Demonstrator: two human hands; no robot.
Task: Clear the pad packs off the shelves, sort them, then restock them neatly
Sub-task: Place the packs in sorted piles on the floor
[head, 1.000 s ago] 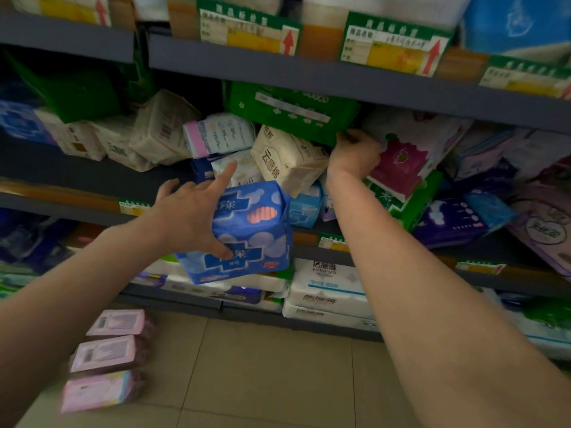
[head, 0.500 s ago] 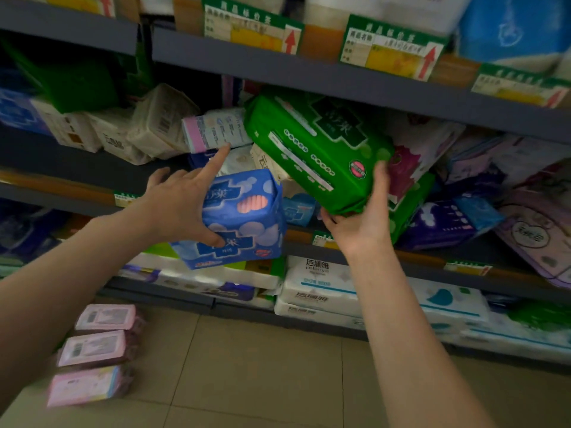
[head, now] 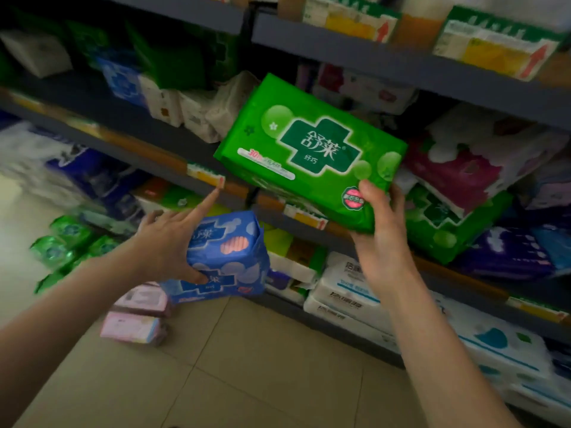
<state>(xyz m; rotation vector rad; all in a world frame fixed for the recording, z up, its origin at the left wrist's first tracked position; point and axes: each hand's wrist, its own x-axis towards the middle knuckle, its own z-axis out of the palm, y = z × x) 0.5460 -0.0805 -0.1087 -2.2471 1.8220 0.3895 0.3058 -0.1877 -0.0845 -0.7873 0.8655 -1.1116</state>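
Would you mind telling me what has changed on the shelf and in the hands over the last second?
The right hand, which was reaching in under the green pack on the middle shelf, took hold of it and drew it out clear of the shelf, toward the person. The left hand still holds the blue pack, now carried a little lower. The pink packs stay on the floor.

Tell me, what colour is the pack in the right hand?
Bright green pack with a dark green cross, seen in the head view.
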